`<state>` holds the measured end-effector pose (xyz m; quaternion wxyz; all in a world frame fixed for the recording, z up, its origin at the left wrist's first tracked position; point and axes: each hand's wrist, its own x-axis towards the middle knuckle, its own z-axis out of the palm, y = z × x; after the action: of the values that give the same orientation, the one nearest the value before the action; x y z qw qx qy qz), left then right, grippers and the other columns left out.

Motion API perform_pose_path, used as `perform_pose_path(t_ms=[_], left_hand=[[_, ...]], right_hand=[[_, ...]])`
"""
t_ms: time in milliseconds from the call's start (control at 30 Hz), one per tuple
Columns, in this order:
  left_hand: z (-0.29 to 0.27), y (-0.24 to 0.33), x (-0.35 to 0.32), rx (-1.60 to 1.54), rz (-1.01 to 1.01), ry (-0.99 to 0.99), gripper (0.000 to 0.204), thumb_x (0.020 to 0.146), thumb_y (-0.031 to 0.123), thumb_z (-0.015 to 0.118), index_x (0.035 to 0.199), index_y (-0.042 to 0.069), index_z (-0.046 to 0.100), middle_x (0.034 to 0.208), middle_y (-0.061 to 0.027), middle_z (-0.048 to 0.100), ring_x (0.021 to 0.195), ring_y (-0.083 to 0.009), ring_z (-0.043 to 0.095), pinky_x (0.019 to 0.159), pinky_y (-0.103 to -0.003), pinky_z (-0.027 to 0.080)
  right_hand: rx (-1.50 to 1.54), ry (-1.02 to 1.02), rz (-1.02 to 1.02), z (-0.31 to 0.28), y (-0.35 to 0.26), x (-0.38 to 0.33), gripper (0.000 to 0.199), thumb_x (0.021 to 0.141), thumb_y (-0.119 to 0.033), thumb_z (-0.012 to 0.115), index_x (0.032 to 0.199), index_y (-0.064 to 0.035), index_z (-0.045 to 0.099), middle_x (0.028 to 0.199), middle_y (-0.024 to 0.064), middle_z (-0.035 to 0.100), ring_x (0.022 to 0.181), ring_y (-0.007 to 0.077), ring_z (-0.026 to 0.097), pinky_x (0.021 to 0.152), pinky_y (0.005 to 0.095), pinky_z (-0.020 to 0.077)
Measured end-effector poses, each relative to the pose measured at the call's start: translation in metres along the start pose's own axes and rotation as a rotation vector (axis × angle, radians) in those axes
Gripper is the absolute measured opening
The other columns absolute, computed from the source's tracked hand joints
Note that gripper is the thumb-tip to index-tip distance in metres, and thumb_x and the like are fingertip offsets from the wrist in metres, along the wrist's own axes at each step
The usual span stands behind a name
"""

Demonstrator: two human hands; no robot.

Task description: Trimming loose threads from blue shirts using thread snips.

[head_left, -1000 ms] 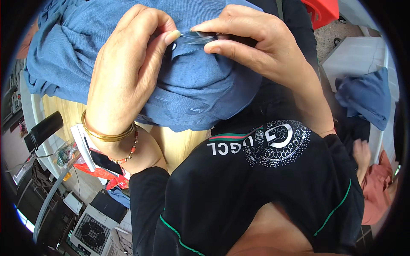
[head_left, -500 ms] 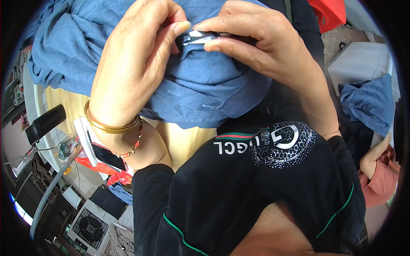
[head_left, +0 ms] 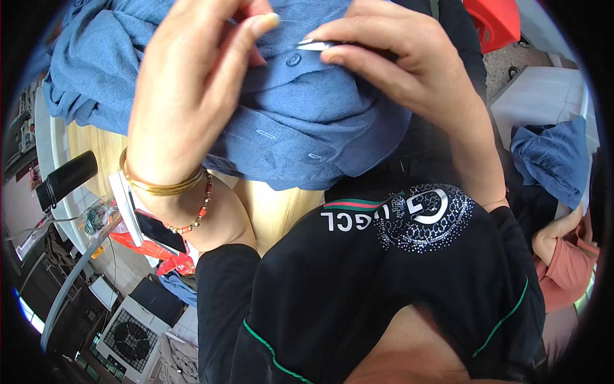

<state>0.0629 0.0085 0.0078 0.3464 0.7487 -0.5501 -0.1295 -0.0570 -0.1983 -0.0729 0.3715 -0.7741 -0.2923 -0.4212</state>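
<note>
Garment, blue knit, bunched, with loose folds: fills the upper centre and upper left of the frame, partly over a light wooden surface. Fittings: one dark blue button, upper centre, between the hands; two pale-edged buttonholes below it, near the lower edge of the cloth.

Left hand, upper left of centre: thumb and fingers drawn together in a narrow pinch. A thin pale strand juts from the pinch toward the right; thread or needle, cannot tell. On the wrist, gold bangle and red-and-gold beaded bracelet.

Right hand, upper right of centre: thumb and forefinger closed on small metal snips, pointed blades directed left, just above and right of the button, apart from the strand.

Surroundings: black shirt with green piping, lower centre; black cylinder, left; dark-screened phone, lower left of centre; red plastic bag, below it; red seat, top right; second blue cloth, right; another person's salmon sleeve, beneath that cloth in the frame.
</note>
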Motion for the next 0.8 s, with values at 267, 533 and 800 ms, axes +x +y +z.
perform_pose_path(t_ms=[267, 533, 800], left_hand=[[-0.055, 0.021, -0.019, 0.329, 0.058, -0.25, 0.059, 0.074, 0.01, 0.082, 0.13, 0.002, 0.064, 0.136, -0.0137, 0.062, 0.136, -0.0309, 0.05, 0.112, -0.042, 0.038], [-0.013, 0.03, 0.004, 0.621, 0.028, -0.124, 0.063, 0.064, -0.005, 0.068, 0.125, 0.014, 0.065, 0.106, -0.0096, 0.06, 0.106, -0.0312, 0.056, 0.097, -0.041, 0.039], [-0.077, 0.063, 0.109, 0.295, 0.031, -0.261, 0.045, 0.061, -0.014, 0.05, 0.101, -0.001, 0.067, 0.087, -0.0162, 0.057, 0.087, -0.0349, 0.059, 0.083, -0.035, 0.048]], right_hand=[[0.002, -0.041, 0.826, -0.039, -0.041, 0.01, 0.016, 0.092, -0.009, 0.073, 0.105, -0.0006, 0.071, 0.074, -0.0009, 0.057, 0.064, 0.0078, 0.054, 0.058, 0.0209, 0.0415], [0.191, 0.071, 1.075, -0.088, -0.028, -0.067, 0.027, 0.094, -0.007, 0.07, 0.119, 0.0024, 0.069, 0.102, 0.0006, 0.061, 0.096, 0.0088, 0.059, 0.087, 0.0217, 0.0453], [0.236, 0.293, 1.236, -0.158, -0.034, -0.105, 0.03, 0.094, -0.006, 0.069, 0.122, 0.0045, 0.067, 0.099, -0.0002, 0.059, 0.094, 0.0075, 0.057, 0.085, 0.0221, 0.0446]])
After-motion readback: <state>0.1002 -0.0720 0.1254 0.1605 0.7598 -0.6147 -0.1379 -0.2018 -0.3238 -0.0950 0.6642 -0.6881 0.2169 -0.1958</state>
